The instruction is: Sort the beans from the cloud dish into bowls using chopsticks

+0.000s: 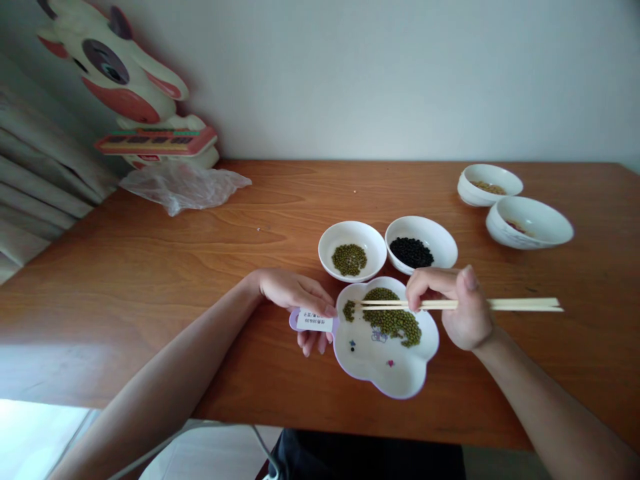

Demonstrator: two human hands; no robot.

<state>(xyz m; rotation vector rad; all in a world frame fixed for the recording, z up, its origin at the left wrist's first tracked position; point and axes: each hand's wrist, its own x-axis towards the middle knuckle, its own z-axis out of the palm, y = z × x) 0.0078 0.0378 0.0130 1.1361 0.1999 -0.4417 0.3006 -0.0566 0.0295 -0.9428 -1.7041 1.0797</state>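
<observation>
My left hand (305, 300) grips the handle of a white flower-shaped dish (400, 380) with a lilac rim; a printed paper label (314, 321) sits on that handle. Green mung beans (395, 325) lie in the dish's upper and right part, with a small cluster at its left side. One dark bean (353, 349) rests apart from them. A pair of pale wooden chopsticks (520, 305) is held in my right hand (453, 303), their tips over the small left cluster. Whether a bean is pinched between the tips, I cannot tell.
Behind the dish stand a white bowl (326, 250) of mung beans and a white bowl (447, 247) of black beans. Two more bowls are at the right: a rear bowl (467, 190) and a front bowl (555, 233). A plastic bag (183, 187) and cow-shaped toy keyboard (160, 141) occupy the back left.
</observation>
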